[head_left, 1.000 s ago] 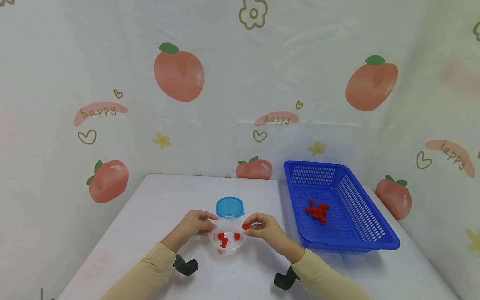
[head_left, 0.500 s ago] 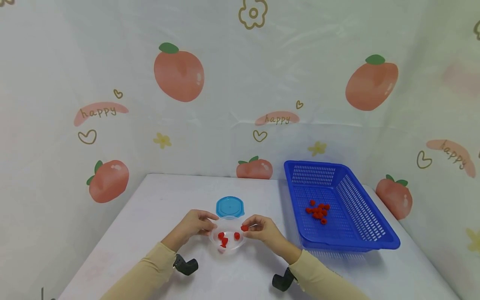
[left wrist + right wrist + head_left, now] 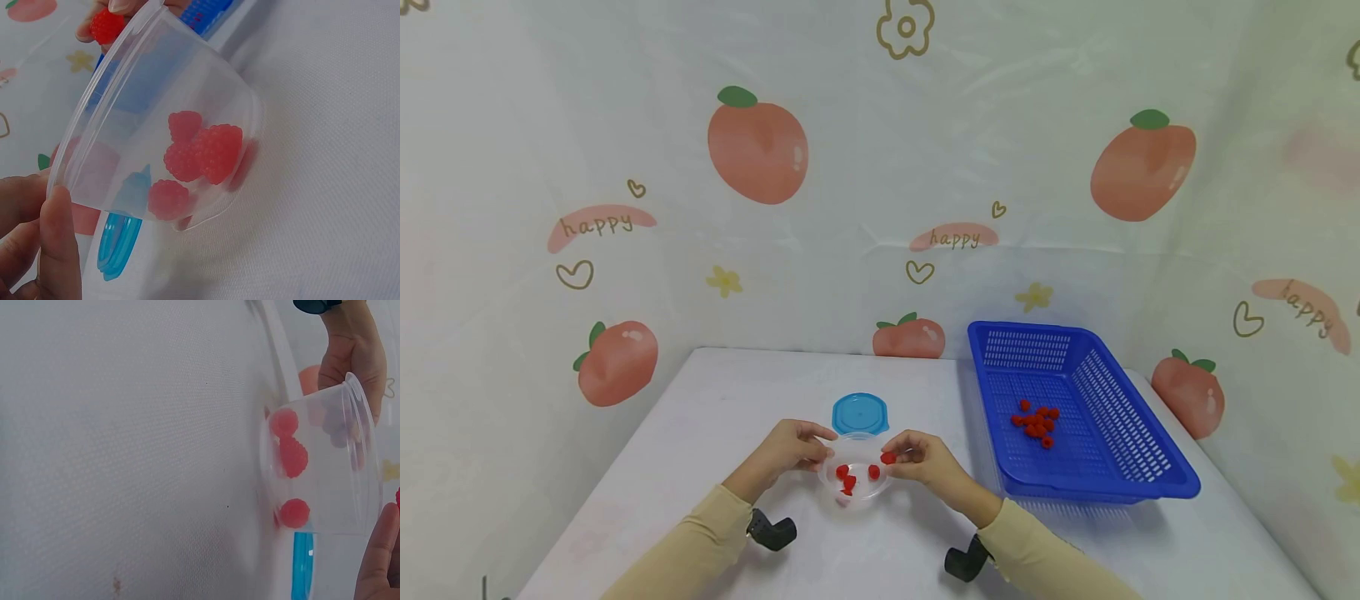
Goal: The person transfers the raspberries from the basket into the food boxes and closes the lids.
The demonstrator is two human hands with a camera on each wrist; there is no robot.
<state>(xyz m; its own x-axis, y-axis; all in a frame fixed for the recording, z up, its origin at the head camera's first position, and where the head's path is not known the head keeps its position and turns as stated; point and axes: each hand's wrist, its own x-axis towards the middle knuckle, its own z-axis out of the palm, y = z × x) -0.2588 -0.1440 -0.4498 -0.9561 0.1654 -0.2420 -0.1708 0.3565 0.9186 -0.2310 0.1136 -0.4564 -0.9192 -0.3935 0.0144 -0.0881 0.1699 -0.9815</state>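
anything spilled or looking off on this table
One small oddity: a brownish speck on the white tablecloth, low in the right wrist view, possibly a stain. Nothing looks spilled: the visible red raspberries are in the clear plastic bowl, the blue basket or the right hand.

White counter: blue basket by far right corner; clear bowl near middle; blue lid just beyond, toward far edge.

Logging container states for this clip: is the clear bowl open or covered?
Open: in the head view, nothing covers the clear bowl, and the blue lid lies beyond it on the table.
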